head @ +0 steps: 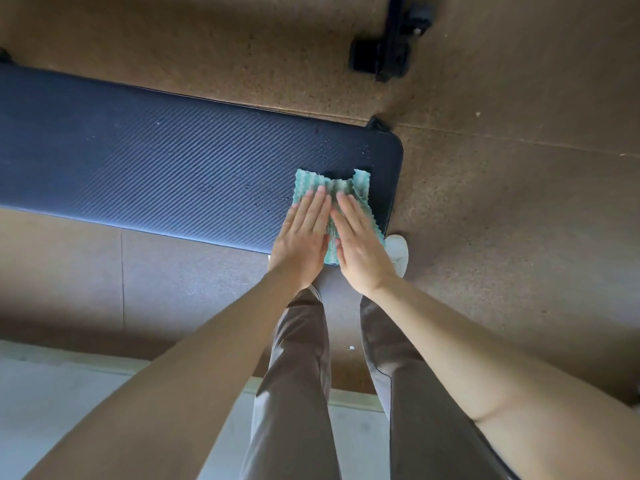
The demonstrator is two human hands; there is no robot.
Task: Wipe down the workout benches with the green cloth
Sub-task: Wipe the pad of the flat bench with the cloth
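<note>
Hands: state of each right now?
Left hand: open, pressing the green ribbed cloth on the dark padded bench.
Right hand: open, flat on the same cloth.

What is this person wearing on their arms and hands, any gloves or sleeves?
Nothing: the left hand and right hand are bare, with no gloves, rings or watch visible. Both arms are uncovered as far as the view shows, with no sleeve in sight. Below them are grey-brown trousers and a white shoe.
</note>
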